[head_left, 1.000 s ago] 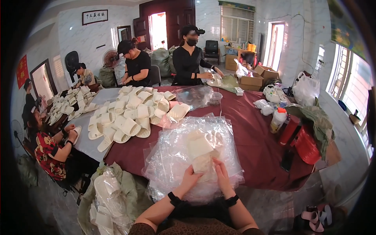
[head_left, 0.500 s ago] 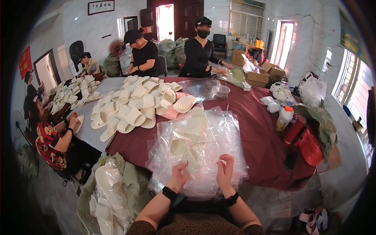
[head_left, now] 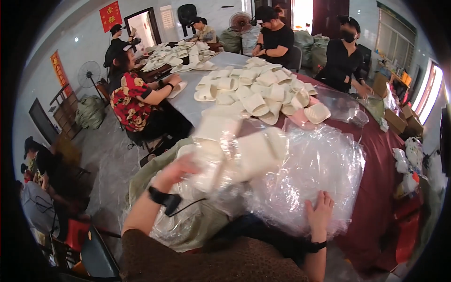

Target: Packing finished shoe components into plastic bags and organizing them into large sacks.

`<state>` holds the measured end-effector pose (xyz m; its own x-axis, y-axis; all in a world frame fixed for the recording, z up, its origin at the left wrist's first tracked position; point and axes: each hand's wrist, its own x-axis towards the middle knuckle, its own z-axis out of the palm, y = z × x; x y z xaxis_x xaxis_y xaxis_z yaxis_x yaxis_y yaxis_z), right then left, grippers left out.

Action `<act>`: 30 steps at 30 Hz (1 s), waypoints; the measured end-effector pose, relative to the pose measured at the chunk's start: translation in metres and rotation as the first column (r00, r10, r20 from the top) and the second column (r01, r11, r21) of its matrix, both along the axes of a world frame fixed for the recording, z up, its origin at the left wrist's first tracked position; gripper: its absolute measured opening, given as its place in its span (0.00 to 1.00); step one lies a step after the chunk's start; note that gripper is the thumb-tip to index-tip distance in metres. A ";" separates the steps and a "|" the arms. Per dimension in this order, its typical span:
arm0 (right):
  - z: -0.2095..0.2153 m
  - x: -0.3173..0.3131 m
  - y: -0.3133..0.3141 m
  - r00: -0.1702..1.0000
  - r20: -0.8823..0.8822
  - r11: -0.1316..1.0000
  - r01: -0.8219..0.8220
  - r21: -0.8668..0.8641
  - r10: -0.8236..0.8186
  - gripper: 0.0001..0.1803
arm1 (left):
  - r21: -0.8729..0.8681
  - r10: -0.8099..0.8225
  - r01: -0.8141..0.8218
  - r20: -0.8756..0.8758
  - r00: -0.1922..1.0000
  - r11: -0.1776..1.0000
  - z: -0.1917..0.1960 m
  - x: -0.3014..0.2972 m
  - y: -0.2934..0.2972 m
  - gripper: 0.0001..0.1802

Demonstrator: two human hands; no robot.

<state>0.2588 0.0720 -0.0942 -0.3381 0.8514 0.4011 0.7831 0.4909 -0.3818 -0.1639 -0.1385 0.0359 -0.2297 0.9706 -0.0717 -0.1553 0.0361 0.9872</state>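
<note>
The left hand [head_left: 176, 170] is curled shut on a bagged pair of slippers [head_left: 235, 152], lifted off the desk [head_left: 371, 188] and blurred, out to the left over a sack [head_left: 188, 221] of packed bags near the desk's left edge. How tightly the fingers wrap the pack I cannot tell through the blur and plastic. The right hand [head_left: 320, 214] lies flat, fingers spread and open, pressing on the near edge of the pile of clear bags [head_left: 319, 174] on the maroon cloth; it grips nothing. The hands are well apart. Half a second ago both hands sat close together on the near edge of the bag pile, with the slippers lying in plastic on top of it; now the pack has left the pile and swung left, and the view has turned left too, bringing the person in the red floral shirt [head_left: 129, 101] into the middle. Far across the desk lies a heap of loose slippers [head_left: 263, 91], with people seated beyond it.
</note>
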 end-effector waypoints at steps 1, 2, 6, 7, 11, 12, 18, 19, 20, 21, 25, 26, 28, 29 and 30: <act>0.001 -0.003 -0.002 1.000 -0.013 1.000 -0.024 -0.010 0.024 0.35 | -0.077 0.129 -0.129 -0.005 0.992 0.989 0.004 -0.026 -0.035 0.23; 0.003 -0.006 -0.002 0.999 -0.017 1.000 -0.028 -0.013 0.028 0.35 | -0.089 0.141 -0.148 -0.076 0.987 0.985 0.007 -0.050 -0.069 0.26; 0.003 -0.004 -0.001 0.999 -0.044 1.000 -0.020 -0.017 0.020 0.35 | -0.280 0.453 -0.431 0.019 0.891 0.858 -0.009 -0.090 -0.179 0.16; 0.005 -0.009 -0.002 0.998 -0.056 0.999 -0.041 -0.014 0.040 0.35 | -0.446 0.480 -0.433 -0.010 0.877 0.783 -0.047 -0.122 -0.223 0.14; 0.004 -0.007 -0.003 0.999 -0.024 1.000 -0.024 -0.012 0.023 0.35 | -0.311 0.193 -0.916 -0.912 0.362 0.253 -0.133 -0.078 -0.209 0.42; 0.002 -0.004 -0.003 1.000 -0.015 1.000 -0.014 -0.011 0.014 0.35 | -0.381 0.139 -0.912 -0.905 0.402 0.154 -0.101 -0.060 -0.176 0.54; 0.001 -0.005 -0.005 0.999 -0.035 1.000 -0.018 -0.004 0.018 0.35 | -0.380 -0.312 -0.732 -0.920 0.237 0.565 -0.056 -0.049 -0.135 0.58; 0.000 -0.003 -0.005 1.000 -0.032 1.000 0.001 0.002 -0.001 0.35 | -0.583 -0.266 -0.388 -0.738 0.620 0.714 -0.054 -0.054 -0.128 0.59; -0.001 -0.004 -0.004 0.999 -0.042 1.000 -0.019 0.013 0.020 0.35 | -0.615 -0.245 -0.322 -0.659 0.711 0.720 -0.065 -0.056 -0.122 0.65; -0.002 -0.004 -0.003 0.998 -0.056 0.999 -0.032 0.021 0.033 0.35 | -0.610 -0.258 -0.311 -0.665 0.701 0.729 -0.069 -0.057 -0.118 0.65; -0.001 -0.004 -0.002 0.999 -0.046 1.000 -0.002 0.026 0.003 0.35 | -0.671 -0.308 -0.355 -0.661 0.685 0.651 -0.071 -0.071 -0.113 0.70; 0.001 -0.006 -0.003 0.999 -0.047 0.999 -0.013 0.029 0.015 0.35 | -0.658 -0.392 -0.395 -0.724 0.568 0.641 -0.076 -0.086 -0.118 0.68; -0.002 -0.002 -0.001 0.999 -0.042 0.999 0.018 0.034 -0.017 0.35 | -0.690 -0.663 -0.517 -0.695 0.278 0.507 -0.033 -0.057 -0.072 0.54; -0.004 0.000 0.000 0.999 -0.034 0.999 0.023 0.043 -0.022 0.35 | -0.686 -0.664 -0.513 -0.699 0.266 0.516 -0.012 -0.027 -0.049 0.54; -0.005 0.001 0.001 0.999 -0.025 0.998 0.023 0.052 -0.022 0.35 | -0.338 -0.432 -0.545 -0.900 -0.050 0.767 0.002 -0.001 -0.032 0.48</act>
<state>0.2601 0.0726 -0.0993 -0.3090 0.8362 0.4530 0.7850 0.4932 -0.3749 -0.1653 -0.1706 0.0375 -0.5778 0.8098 -0.1020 0.8141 0.5629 -0.1427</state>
